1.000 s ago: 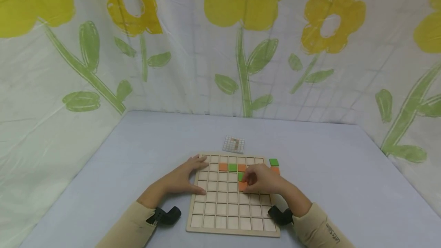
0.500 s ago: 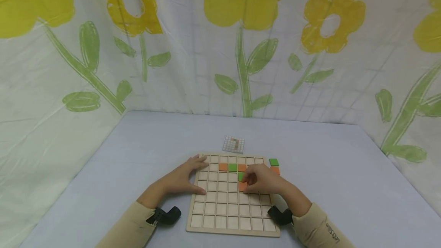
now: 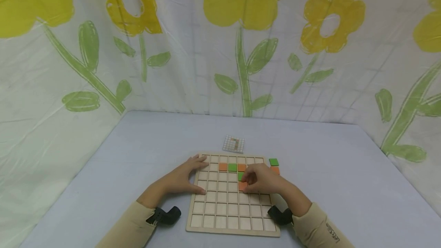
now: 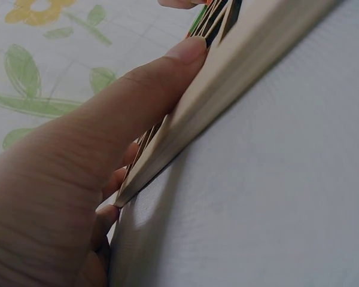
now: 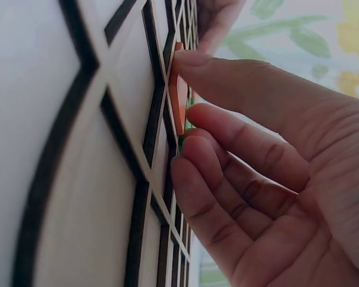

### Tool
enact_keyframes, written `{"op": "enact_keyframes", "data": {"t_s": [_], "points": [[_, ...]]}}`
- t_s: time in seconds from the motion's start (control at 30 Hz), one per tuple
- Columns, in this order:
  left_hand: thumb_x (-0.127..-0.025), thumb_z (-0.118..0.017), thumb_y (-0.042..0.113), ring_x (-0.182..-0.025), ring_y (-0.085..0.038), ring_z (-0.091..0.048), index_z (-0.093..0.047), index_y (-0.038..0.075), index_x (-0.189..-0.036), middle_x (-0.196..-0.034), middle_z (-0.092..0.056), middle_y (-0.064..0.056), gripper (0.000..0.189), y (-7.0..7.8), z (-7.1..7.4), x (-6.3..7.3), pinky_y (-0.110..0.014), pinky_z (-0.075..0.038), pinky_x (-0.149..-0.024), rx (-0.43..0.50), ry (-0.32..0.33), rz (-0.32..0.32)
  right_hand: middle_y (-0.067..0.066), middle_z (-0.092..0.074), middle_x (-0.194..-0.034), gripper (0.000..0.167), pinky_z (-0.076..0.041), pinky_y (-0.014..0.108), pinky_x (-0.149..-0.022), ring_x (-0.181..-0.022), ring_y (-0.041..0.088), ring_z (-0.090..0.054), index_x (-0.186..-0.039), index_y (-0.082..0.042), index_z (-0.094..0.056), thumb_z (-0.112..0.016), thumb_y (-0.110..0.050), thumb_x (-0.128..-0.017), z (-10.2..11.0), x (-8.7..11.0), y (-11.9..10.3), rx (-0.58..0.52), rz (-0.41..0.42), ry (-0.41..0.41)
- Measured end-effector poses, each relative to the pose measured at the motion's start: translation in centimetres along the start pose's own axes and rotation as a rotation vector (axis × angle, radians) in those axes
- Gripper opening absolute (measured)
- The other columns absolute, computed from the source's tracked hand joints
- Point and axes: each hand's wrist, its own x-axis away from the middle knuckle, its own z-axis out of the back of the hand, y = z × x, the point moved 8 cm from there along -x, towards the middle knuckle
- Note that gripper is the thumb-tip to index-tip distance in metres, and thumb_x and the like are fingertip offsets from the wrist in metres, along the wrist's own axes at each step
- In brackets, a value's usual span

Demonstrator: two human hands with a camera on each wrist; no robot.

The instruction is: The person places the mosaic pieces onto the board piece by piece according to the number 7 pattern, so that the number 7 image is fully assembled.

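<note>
A: What's the right hand (image 3: 262,179) on?
B: I read thumb and fingers pinching the square orange tile (image 3: 241,186), at its cell in the pale wooden grid board (image 3: 234,233), just beside the square green tile (image 3: 240,176). Can't tell if it's fully seated.
A: Left hand (image 3: 181,175)?
B: Fingers spread, on the board's left edge. I'd brace lightly: no sliding on the white-covered counter (image 3: 310,148).
A: Tips?
B: I'd square tile to cell walls, press flat, release straight up. Risk: nudging green.
</note>
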Motion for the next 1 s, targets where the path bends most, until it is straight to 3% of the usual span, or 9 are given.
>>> {"op": "enact_keyframes", "data": {"t_s": [0.17, 0.33, 0.5, 0.73, 0.87, 1.0], "points": [[-0.063, -0.08, 0.052, -0.145, -0.031, -0.009, -0.046, 0.017, -0.138, -0.155, -0.024, -0.002, 0.089, -0.1, 0.0, 0.0, -0.057, -0.012, -0.115, 0.0, -0.001, 0.005, -0.002, -0.062, -0.084, 0.016, -0.051, 0.02, -0.062, -0.072, 0.003, -0.055, -0.089, -0.011, -0.069, -0.076, -0.019, -0.077, 0.6, 0.0, 0.3, -0.026, 0.006, 0.017], [-0.063, -0.08, 0.051, -0.145, -0.032, -0.009, -0.046, 0.015, -0.138, -0.155, -0.025, -0.004, 0.089, 0.0, 0.1, -0.1, -0.057, -0.012, -0.115, -0.002, -0.002, -0.01, 0.005, -0.065, -0.089, 0.02, -0.052, 0.021, -0.066, -0.075, 0.006, -0.056, -0.093, -0.005, -0.07, -0.075, -0.017, -0.078, 2.4, 0.1, 1.2, -0.074, -0.001, 0.087], [-0.063, -0.08, 0.051, -0.145, -0.031, -0.009, -0.045, 0.015, -0.138, -0.155, -0.025, -0.003, 0.089, -0.1, 0.0, -0.1, -0.057, -0.012, -0.115, -0.001, -0.004, -0.01, 0.007, -0.067, -0.091, 0.024, -0.052, 0.021, -0.07, -0.077, 0.008, -0.057, -0.097, -0.003, -0.069, -0.074, -0.019, -0.079, 4.4, 0.5, 2.6, -0.073, -0.042, 0.153], [-0.063, -0.079, 0.053, -0.145, -0.031, -0.009, -0.045, 0.016, -0.138, -0.155, -0.025, -0.003, 0.091, -0.2, -0.1, -0.1, -0.057, -0.012, -0.115, -0.003, 0.0, -0.01, 0.01, -0.065, -0.09, 0.029, -0.052, 0.024, -0.063, -0.078, 0.015, -0.059, -0.103, 0.001, -0.067, -0.073, -0.016, -0.08, 6.7, 1.4, 4.9, -0.134, -0.135, 0.22], [-0.063, -0.079, 0.053, -0.145, -0.032, -0.009, -0.045, 0.016, -0.138, -0.155, -0.025, -0.003, 0.091, -0.2, -0.1, -0.1, -0.057, -0.012, -0.115, 0.0, 0.0, -0.012, 0.011, -0.067, -0.092, 0.028, -0.053, 0.023, -0.073, -0.081, 0.011, -0.06, -0.101, 0.002, -0.068, -0.073, -0.015, -0.079, 7.5, 1.6, 6.2, -0.101, -0.141, 0.269], [-0.063, -0.079, 0.053, -0.145, -0.032, -0.009, -0.045, 0.016, -0.138, -0.155, -0.025, -0.003, 0.091, -0.2, -0.1, -0.1, -0.057, -0.012, -0.115, 0.001, -0.002, -0.012, 0.013, -0.067, -0.095, 0.028, -0.054, 0.024, -0.076, -0.083, 0.009, -0.06, -0.102, 0.002, -0.068, -0.073, -0.015, -0.079, 8.0, 1.9, 7.3, -0.083, -0.159, 0.29]]}}
